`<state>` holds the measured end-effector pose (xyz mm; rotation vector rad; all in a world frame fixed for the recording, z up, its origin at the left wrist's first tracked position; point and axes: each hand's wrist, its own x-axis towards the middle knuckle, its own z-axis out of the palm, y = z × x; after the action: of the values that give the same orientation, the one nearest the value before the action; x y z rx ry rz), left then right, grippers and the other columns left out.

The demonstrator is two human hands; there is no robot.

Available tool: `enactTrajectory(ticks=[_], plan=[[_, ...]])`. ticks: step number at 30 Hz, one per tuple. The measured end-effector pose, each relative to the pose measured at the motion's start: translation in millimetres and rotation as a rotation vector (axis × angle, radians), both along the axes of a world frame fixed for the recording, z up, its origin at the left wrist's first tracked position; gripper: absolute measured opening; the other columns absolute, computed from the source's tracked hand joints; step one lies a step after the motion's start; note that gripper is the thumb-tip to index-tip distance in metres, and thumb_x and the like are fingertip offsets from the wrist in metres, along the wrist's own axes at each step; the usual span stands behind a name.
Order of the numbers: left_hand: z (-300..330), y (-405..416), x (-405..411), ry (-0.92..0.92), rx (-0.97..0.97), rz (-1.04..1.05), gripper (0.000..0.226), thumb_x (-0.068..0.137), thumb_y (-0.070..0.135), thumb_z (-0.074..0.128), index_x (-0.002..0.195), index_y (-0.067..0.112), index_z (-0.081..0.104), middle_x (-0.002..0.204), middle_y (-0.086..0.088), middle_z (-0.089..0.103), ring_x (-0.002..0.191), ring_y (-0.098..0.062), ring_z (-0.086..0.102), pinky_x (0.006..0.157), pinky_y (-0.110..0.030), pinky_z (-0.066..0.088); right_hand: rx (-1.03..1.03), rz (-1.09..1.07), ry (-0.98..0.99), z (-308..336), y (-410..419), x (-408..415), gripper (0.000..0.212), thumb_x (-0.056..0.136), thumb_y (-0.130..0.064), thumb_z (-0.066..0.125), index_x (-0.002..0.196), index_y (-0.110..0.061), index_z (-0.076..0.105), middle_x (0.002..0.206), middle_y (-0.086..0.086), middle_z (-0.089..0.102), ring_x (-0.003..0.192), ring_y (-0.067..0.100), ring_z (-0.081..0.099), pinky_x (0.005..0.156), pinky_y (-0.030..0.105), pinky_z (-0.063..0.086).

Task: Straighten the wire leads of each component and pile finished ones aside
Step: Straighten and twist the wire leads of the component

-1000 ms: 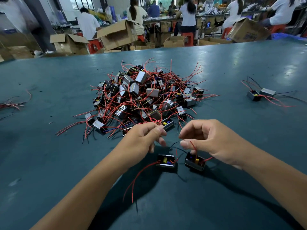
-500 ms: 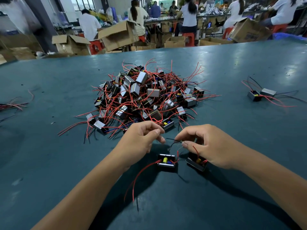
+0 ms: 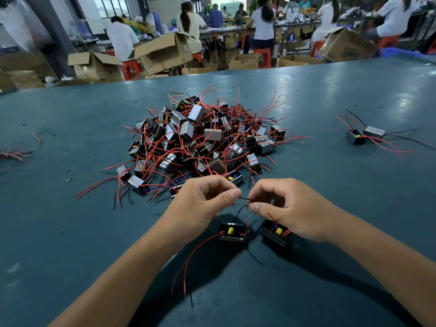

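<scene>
Two small black box components lie on the green table in front of me. The left component (image 3: 232, 232) has a yellow part inside and long red leads trailing toward me. The right component (image 3: 275, 234) sits partly under my right hand (image 3: 292, 208). A thin black lead (image 3: 244, 199) runs between my hands. My left hand (image 3: 203, 204) pinches one end of it between thumb and forefinger, and my right hand pinches the other end. A big pile of components (image 3: 200, 142) with tangled red and black leads lies just beyond my hands.
Two components with laid-out leads (image 3: 365, 135) rest at the right of the table (image 3: 70, 232). A bundle of loose wires (image 3: 14, 154) lies at the left edge. Cardboard boxes (image 3: 162, 53) and several seated workers fill the room behind the table.
My right hand came down and left toward my left hand, and the right component now rests on the table. The black lead is now stretched between both hands' fingertips.
</scene>
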<state>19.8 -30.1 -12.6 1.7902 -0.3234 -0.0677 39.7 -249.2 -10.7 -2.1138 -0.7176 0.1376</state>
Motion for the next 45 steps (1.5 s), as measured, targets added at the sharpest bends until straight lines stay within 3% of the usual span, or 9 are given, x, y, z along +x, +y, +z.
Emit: enactTrajectory(ticks=[4,9,14,18,24,27,32,40,45], plan=[[-1.1,-3.2,-1.6,-0.023,-0.031,-0.027,0.020,0.089,0.034,0.071,0.086,0.014,0.073,0.070,-0.007,0.062,0.061,-0.015,0.053,0.055,-0.025,0.044,0.124,0.005,-0.053,-4.9,6.6,-2.9,0.007,0.091,-0.030,0.068,0.085,-0.030,0.066,0.066,-0.012,0.064,0.058,0.003,0.057,0.057,0.016,0.045],[-1.5,0.0,0.3,-0.041,-0.051,0.022,0.031,0.086,0.038,0.070,0.085,0.007,0.070,0.071,-0.004,0.065,0.064,-0.015,0.055,0.059,-0.028,0.047,0.176,-0.014,-0.053,-7.6,5.9,-2.3,0.014,0.090,-0.038,0.063,0.081,-0.027,0.064,0.064,-0.005,0.062,0.059,0.015,0.058,0.060,0.031,0.049],[-1.5,-3.2,-0.1,-0.189,0.045,0.106,0.026,0.092,0.035,0.062,0.083,0.011,0.066,0.062,0.012,0.056,0.056,-0.002,0.046,0.056,-0.014,0.039,0.190,-0.028,-0.071,-8.6,6.4,-2.7,0.019,0.088,-0.043,0.062,0.081,-0.025,0.064,0.062,-0.002,0.059,0.055,0.016,0.053,0.056,0.033,0.048],[-2.8,-5.2,0.1,-0.183,0.037,0.125,0.028,0.091,0.040,0.061,0.083,0.013,0.066,0.063,0.010,0.056,0.057,-0.003,0.047,0.057,-0.017,0.040,0.192,-0.055,-0.097,-7.3,5.9,-3.9,0.015,0.090,-0.036,0.064,0.080,-0.025,0.064,0.062,0.003,0.060,0.056,0.026,0.056,0.055,0.042,0.050],[-3.6,-7.5,0.0,-0.180,0.022,0.096,0.025,0.092,0.042,0.061,0.087,0.017,0.066,0.067,0.010,0.059,0.062,-0.006,0.053,0.061,-0.019,0.045,0.217,-0.055,-0.109,-5.2,7.8,-6.4,0.007,0.089,-0.031,0.066,0.086,-0.026,0.062,0.062,0.004,0.058,0.054,0.016,0.049,0.055,0.030,0.044],[-2.3,-4.1,-0.9,-0.229,0.096,0.062,0.018,0.092,0.040,0.064,0.091,0.023,0.068,0.075,0.003,0.062,0.066,-0.016,0.055,0.062,-0.026,0.047,0.221,-0.066,-0.136,-5.9,6.4,-6.6,0.009,0.093,-0.027,0.066,0.085,-0.025,0.061,0.060,0.007,0.055,0.052,0.016,0.046,0.052,0.033,0.042],[1.3,-2.7,-2.1,-0.495,0.317,0.044,0.017,0.092,0.030,0.067,0.095,0.015,0.072,0.083,0.013,0.063,0.075,-0.004,0.057,0.068,-0.009,0.039,0.210,-0.065,-0.143,-6.2,4.3,-5.1,0.013,0.091,-0.039,0.064,0.087,-0.026,0.062,0.059,0.005,0.056,0.051,0.019,0.048,0.050,0.033,0.042],[1.9,-3.1,-2.4,-0.530,0.263,0.091,0.012,0.094,0.025,0.069,0.088,0.015,0.073,0.080,0.010,0.063,0.074,-0.007,0.058,0.068,-0.011,0.038,0.226,-0.045,-0.133,-7.8,7.2,-6.9,0.014,0.093,-0.043,0.061,0.088,-0.030,0.062,0.059,0.005,0.056,0.052,0.027,0.052,0.049,0.038,0.045],[1.0,-2.9,-2.5,-0.533,0.276,0.086,0.009,0.093,0.024,0.070,0.087,0.017,0.073,0.079,0.007,0.065,0.074,-0.011,0.060,0.067,-0.010,0.037,0.212,-0.054,-0.130,-5.3,2.8,-8.3,0.012,0.093,-0.038,0.063,0.086,-0.028,0.063,0.059,0.006,0.058,0.047,0.009,0.046,0.048,0.026,0.041]])
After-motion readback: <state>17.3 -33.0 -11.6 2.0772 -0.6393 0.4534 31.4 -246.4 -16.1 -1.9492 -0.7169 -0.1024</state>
